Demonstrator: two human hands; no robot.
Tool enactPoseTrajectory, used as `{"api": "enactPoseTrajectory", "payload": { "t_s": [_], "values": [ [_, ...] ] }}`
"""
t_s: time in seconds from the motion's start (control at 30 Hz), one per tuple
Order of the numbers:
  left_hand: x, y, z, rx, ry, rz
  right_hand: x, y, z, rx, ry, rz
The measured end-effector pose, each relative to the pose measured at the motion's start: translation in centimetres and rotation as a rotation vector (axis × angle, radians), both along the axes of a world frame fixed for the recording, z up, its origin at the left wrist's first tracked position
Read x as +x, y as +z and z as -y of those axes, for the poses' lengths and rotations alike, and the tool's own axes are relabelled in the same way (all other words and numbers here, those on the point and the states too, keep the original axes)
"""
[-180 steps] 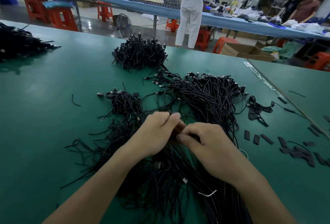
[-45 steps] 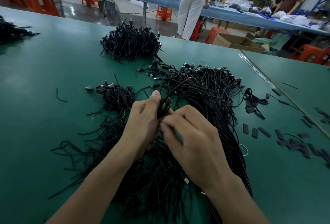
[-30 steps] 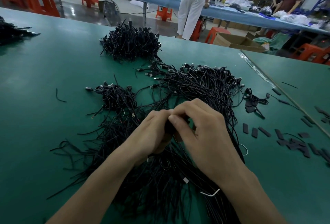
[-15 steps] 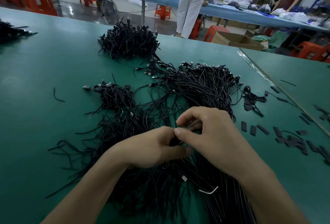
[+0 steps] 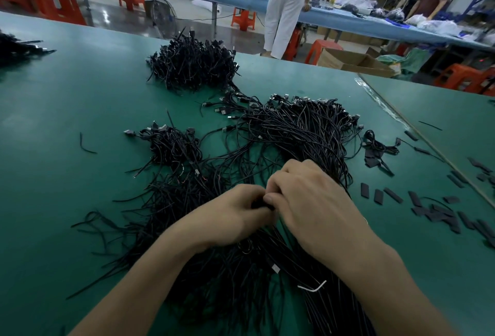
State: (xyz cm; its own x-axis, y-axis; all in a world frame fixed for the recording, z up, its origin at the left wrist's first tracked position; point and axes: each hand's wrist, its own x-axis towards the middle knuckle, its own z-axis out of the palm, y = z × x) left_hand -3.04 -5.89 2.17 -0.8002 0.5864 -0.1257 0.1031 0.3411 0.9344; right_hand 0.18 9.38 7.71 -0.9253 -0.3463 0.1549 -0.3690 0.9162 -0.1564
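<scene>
A big loose heap of thin black cables with plug ends spreads across the green table. My left hand and my right hand meet over the heap's near part, fingers curled. Between their fingertips they pinch a small black coiled cable, mostly hidden by the fingers. A small pile of coiled cables lies left of the hands. A larger pile of coiled cables sits farther back.
Several short black strips are scattered at the right, beside one tied cable. A white twist tie lies on the cables near my right wrist. Another cable heap sits at the far left. People stand at a blue bench behind.
Both hands have moved slightly nearer and lower over the heap. The coiled cable, held up and plainly visible 1.5 s ago, is now almost covered by the fingers.
</scene>
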Motion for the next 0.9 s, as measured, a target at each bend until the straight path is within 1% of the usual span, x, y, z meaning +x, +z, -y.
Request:
{"api": "enactPoseTrajectory", "payload": {
  "t_s": [0.07,0.1,0.13,0.2,0.3,0.37,0.43,0.5,0.57,0.6,0.63,0.7,0.73,0.77,0.8,0.9],
  "values": [
    [-0.2,0.0,-0.2,0.179,0.135,0.289,-0.2,-0.5,-0.1,0.041,0.013,-0.087],
    [-0.2,0.0,-0.3,0.275,0.157,0.406,-0.3,-0.6,-0.1,0.048,0.013,-0.125],
    [-0.2,-0.1,-0.3,0.360,0.164,0.459,-0.4,-0.8,-0.2,0.046,0.010,-0.165],
    [-0.2,-0.3,-0.2,0.484,0.165,0.465,-0.6,-1.1,-0.3,0.006,0.002,-0.252],
    [-0.2,0.1,-0.1,0.613,0.162,0.430,-0.8,-1.8,-0.5,-0.090,-0.029,-0.362],
    [-0.3,0.1,-0.3,0.650,0.193,0.361,-0.9,-2.2,-0.3,-0.163,-0.051,-0.415],
    [-0.2,0.1,-0.6,0.605,0.265,0.207,-0.9,-2.8,-0.1,-0.264,-0.078,-0.441],
    [0.1,0.4,-0.8,0.594,0.340,0.062,-0.8,-3.2,0.4,-0.453,-0.107,-0.373],
    [0.3,0.8,-1.1,0.627,0.410,-0.056,-0.7,-3.6,0.9,-0.677,-0.120,-0.252],
    [0.4,0.9,-1.1,0.604,0.448,-0.143,-0.7,-3.6,1.1,-0.766,-0.126,-0.204],
    [0.4,0.7,-1.1,0.521,0.501,-0.271,-0.8,-3.7,1.2,-0.844,-0.132,-0.150],
    [0.3,0.6,-0.7,0.274,0.625,-0.553,-1.0,-3.6,1.2,-0.986,-0.147,-0.032],
    [0.3,0.6,-0.5,0.218,0.666,-0.654,-1.2,-3.5,1.2,-1.052,-0.148,0.018],
    [0.4,0.6,-0.4,0.220,0.674,-0.707,-1.4,-3.4,1.0,-1.104,-0.148,0.054],
    [0.4,0.5,-0.4,0.249,0.662,-0.714,-1.5,-3.3,0.9,-1.130,-0.146,0.074],
    [0.6,0.4,-0.7,0.317,0.621,-0.597,-1.9,-3.3,0.6,-1.097,-0.151,0.071]
  ]
}}
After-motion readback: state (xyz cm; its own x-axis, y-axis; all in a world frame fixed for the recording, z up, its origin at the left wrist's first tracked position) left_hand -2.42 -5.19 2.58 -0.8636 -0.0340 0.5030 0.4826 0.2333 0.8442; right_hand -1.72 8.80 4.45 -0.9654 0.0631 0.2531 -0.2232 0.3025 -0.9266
